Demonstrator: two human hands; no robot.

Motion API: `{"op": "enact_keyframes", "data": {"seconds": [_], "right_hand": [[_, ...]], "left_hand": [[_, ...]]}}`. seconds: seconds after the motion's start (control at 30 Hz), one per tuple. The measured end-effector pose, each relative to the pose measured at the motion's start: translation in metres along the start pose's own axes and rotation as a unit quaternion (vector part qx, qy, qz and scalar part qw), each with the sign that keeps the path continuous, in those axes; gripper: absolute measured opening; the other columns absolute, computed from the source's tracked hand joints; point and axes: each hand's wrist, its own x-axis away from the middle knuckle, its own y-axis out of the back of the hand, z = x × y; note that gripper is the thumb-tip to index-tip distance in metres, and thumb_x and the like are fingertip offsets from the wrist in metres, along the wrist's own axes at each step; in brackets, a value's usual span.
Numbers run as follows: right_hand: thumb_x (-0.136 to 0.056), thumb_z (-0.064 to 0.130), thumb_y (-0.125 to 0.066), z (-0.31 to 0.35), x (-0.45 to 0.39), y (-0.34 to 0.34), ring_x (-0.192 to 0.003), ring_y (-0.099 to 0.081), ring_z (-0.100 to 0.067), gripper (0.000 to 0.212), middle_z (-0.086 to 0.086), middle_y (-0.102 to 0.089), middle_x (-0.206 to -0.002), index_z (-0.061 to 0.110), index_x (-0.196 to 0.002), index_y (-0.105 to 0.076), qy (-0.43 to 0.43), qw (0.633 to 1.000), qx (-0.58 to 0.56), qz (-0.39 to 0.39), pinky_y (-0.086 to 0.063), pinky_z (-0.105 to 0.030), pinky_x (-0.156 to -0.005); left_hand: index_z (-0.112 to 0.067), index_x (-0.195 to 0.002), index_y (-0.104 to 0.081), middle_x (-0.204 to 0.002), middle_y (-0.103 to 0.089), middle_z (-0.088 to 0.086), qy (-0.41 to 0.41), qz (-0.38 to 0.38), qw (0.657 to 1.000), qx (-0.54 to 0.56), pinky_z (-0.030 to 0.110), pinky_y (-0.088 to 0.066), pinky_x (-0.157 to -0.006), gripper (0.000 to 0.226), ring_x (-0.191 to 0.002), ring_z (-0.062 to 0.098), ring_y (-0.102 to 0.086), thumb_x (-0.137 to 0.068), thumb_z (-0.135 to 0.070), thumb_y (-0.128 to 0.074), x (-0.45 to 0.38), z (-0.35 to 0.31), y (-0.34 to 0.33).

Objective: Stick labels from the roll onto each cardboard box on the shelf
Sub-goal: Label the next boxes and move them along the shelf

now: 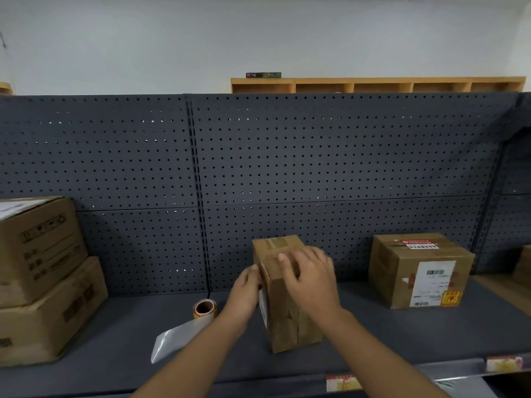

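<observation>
The right hand (311, 278) lies flat with straight fingers on the top front edge of the small cardboard box (287, 317), which stands upright at mid shelf; the left hand (246, 291) touches the left face of the same box, fingers against the cardboard near a white label (263, 307) on that face, and whether those fingers pinch anything cannot be told. The box is closed, so its contents cannot be seen. Just to the left of the left hand the label roll (204, 309) rests on the shelf (120, 340), with a strip of white backing paper (175, 338) trailing from it toward the front edge. Well to the right stands a second cardboard box (402, 268), closed, with a white barcode label (432, 282) and an orange sticker (450, 298) on its front face and a red-and-white sticker on its top. At the far left two larger cardboard boxes (43, 282) are stacked one on the other, both closed. The shelf surface is dark grey, with red-and-yellow price tags (342, 382) on its front rail. Behind it rises a dark perforated back panel (316, 156). Beyond that panel, a wooden cubby unit (373, 85) stands against a pale wall (258, 33)
</observation>
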Motion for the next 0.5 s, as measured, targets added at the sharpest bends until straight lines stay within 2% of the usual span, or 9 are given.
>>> {"op": "enact_keyframes", "data": {"seconds": [0.07, 0.17, 0.23, 0.27, 0.33, 0.4, 0.5], "right_hand": [[-0.105, 0.051, -0.041, -0.018, -0.003, 0.003, -0.121, -0.054, -0.016, 0.042, 0.007, -0.066, -0.122, 0.022, -0.119, -0.068, -0.07, 0.996, -0.05, -0.004, -0.042, -0.037, -0.103], [-0.102, 0.056, -0.047, -0.034, -0.007, 0.01, -0.114, -0.057, -0.016, 0.05, 0.002, -0.062, -0.124, 0.018, -0.132, -0.06, -0.208, 0.96, -0.174, 0.068, -0.049, -0.035, -0.093], [-0.1, 0.062, -0.048, -0.037, -0.006, 0.017, -0.1, -0.059, -0.009, 0.05, 0.004, -0.065, -0.113, 0.02, -0.122, -0.062, -0.272, 0.92, -0.258, 0.114, -0.049, -0.031, -0.081], [-0.099, 0.064, -0.049, -0.038, -0.004, 0.018, -0.096, -0.058, -0.006, 0.047, 0.005, -0.064, -0.108, 0.022, -0.114, -0.063, -0.295, 0.898, -0.296, 0.135, -0.048, -0.03, -0.08], [-0.096, 0.067, -0.052, -0.037, 0.0, 0.018, -0.097, -0.059, -0.005, 0.043, 0.008, -0.066, -0.108, 0.027, -0.108, -0.062, -0.329, 0.856, -0.366, 0.159, -0.049, -0.033, -0.086], [-0.093, 0.069, -0.055, -0.037, 0.003, 0.015, -0.103, -0.061, -0.008, 0.047, 0.008, -0.068, -0.112, 0.028, -0.114, -0.065, -0.344, 0.835, -0.4, 0.156, -0.05, -0.033, -0.09], [-0.093, 0.067, -0.058, -0.033, 0.005, 0.017, -0.098, -0.061, -0.005, 0.042, 0.009, -0.069, -0.108, 0.028, -0.107, -0.067, -0.347, 0.826, -0.421, 0.141, -0.047, -0.026, -0.074]], "left_hand": [[-0.027, -0.138, -0.054, -0.128, -0.062, -0.005, -0.017, -0.019, 0.999, -0.021, 0.037, -0.044, -0.102, 0.044, -0.116, 0.014, -0.055, -0.109, -0.052, -0.033, -0.002, -0.009, -0.007], [-0.024, -0.15, -0.042, -0.135, -0.058, 0.0, -0.007, -0.021, 0.999, -0.047, 0.032, -0.041, -0.094, 0.055, -0.115, 0.017, -0.055, -0.106, -0.057, -0.034, -0.01, -0.02, -0.017], [-0.023, -0.155, -0.033, -0.144, -0.054, 0.003, 0.019, -0.006, 0.997, -0.072, 0.035, -0.044, -0.098, 0.067, -0.122, 0.022, -0.056, -0.102, -0.064, -0.036, -0.016, -0.026, -0.023], [-0.023, -0.158, -0.027, -0.147, -0.051, 0.004, 0.037, 0.001, 0.996, -0.083, 0.037, -0.045, -0.104, 0.075, -0.126, 0.024, -0.055, -0.099, -0.068, -0.038, -0.02, -0.028, -0.025], [-0.023, -0.161, -0.016, -0.153, -0.046, 0.007, 0.071, 0.009, 0.992, -0.1, 0.043, -0.044, -0.112, 0.086, -0.133, 0.028, -0.051, -0.095, -0.072, -0.042, -0.027, -0.031, -0.03], [-0.02, -0.161, -0.012, -0.152, -0.046, 0.009, 0.085, 0.004, 0.989, -0.118, 0.042, -0.046, -0.11, 0.085, -0.132, 0.03, -0.052, -0.098, -0.068, -0.043, -0.031, -0.032, -0.033], [-0.018, -0.153, -0.022, -0.137, -0.056, 0.01, 0.073, -0.005, 0.99, -0.123, 0.047, -0.053, -0.103, 0.07, -0.118, 0.03, -0.06, -0.102, -0.061, -0.042, -0.033, -0.028, -0.033]]}}
